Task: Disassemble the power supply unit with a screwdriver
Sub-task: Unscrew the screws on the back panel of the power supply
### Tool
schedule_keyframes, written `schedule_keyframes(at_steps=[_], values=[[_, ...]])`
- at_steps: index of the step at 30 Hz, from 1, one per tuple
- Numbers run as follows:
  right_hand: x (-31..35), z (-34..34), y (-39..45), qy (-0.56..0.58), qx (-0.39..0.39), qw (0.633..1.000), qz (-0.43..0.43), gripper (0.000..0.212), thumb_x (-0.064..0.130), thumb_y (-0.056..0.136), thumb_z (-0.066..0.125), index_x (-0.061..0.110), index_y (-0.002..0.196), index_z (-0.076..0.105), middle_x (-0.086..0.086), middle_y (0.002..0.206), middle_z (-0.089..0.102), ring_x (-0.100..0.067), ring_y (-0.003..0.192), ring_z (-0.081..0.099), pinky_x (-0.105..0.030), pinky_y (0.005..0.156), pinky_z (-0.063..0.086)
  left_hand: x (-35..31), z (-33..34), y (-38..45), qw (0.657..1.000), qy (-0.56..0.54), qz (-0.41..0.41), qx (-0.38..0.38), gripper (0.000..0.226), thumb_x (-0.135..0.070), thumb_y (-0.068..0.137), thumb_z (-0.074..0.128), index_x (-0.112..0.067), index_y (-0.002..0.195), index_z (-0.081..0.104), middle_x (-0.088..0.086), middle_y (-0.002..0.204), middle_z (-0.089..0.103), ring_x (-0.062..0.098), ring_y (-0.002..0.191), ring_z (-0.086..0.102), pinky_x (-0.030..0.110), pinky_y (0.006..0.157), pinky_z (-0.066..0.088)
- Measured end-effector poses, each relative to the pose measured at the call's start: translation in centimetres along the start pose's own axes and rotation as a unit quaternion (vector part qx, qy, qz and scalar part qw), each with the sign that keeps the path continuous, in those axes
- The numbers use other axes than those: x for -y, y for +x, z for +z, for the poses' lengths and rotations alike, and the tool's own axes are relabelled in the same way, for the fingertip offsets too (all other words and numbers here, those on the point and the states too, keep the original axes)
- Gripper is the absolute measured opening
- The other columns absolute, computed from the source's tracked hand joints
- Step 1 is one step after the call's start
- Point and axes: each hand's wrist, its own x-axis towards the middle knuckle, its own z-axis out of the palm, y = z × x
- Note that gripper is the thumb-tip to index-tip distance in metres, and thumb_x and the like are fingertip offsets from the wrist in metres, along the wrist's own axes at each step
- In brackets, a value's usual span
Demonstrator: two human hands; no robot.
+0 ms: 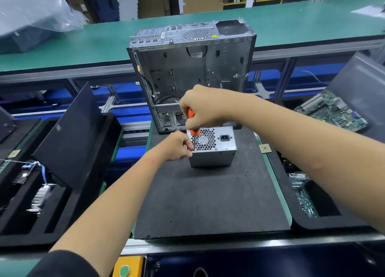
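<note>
Because the screw sits at the near left corner of the power supply unit (212, 146), I keep my left hand (178, 146) curled against that corner, its grip pinching near the screwdriver (193, 129) tip to steady it, while my right hand (203, 108) wraps the orange handle from above, shaft upright. It stands on the black mat (208, 197) covering the surface, just before the gutted computer case (191, 68); beyond runs a green bench (291, 25) and stacked cardboard.

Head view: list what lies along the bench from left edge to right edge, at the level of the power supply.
Black foam tray → leaning black panel → left hand → power supply unit → green circuit board
</note>
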Motion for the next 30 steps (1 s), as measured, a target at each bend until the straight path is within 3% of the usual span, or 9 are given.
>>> schedule_keyframes(at_steps=[11, 23, 27, 30], values=[[-0.63, 0.37, -0.11, 0.013, -0.010, 1.000, -0.008, 0.016, 0.027, 0.078, 0.067, 0.012, 0.082, 0.066, 0.002, 0.077, 0.062, -0.007, 0.066, 0.051, -0.025, 0.052, 0.042, -0.13, -0.02, 0.03, 1.000, -0.022, -0.007, 0.001, 0.017, 0.007, 0.074, 0.072, -0.006, 0.071, 0.062, 0.010, 0.056, 0.060, 0.026, 0.058, 0.060, 0.041, 0.065, 0.056], [-0.65, 0.20, -0.37, 0.015, -0.011, 1.000, -0.017, 0.014, 0.027, 0.078, 0.066, 0.013, 0.082, 0.065, 0.006, 0.075, 0.058, -0.003, 0.067, 0.048, -0.026, 0.052, 0.038, -0.12, 0.03, 0.06, 1.000, -0.011, -0.002, 0.001, 0.021, 0.007, 0.074, 0.071, -0.009, 0.067, 0.059, 0.011, 0.056, 0.062, 0.022, 0.052, 0.059, 0.036, 0.062, 0.054], [-0.50, 0.40, -0.40, 0.011, -0.009, 1.000, -0.017, 0.014, 0.026, 0.078, 0.065, 0.013, 0.084, 0.066, 0.005, 0.078, 0.058, -0.001, 0.067, 0.045, -0.025, 0.051, 0.034, -0.11, 0.02, 0.03, 1.000, -0.018, 0.005, -0.002, 0.026, 0.008, 0.073, 0.071, -0.010, 0.061, 0.057, 0.021, 0.066, 0.064, 0.026, 0.055, 0.059, 0.038, 0.061, 0.055], [-0.46, 0.32, -0.56, 0.011, -0.003, 1.000, -0.018, 0.015, 0.027, 0.079, 0.066, 0.013, 0.085, 0.066, 0.005, 0.079, 0.058, -0.002, 0.068, 0.046, -0.026, 0.052, 0.036, 0.06, 0.10, 0.07, 1.000, -0.020, 0.006, -0.004, 0.026, 0.008, 0.073, 0.071, -0.011, 0.062, 0.057, 0.011, 0.055, 0.059, 0.025, 0.052, 0.057, 0.035, 0.059, 0.054]])
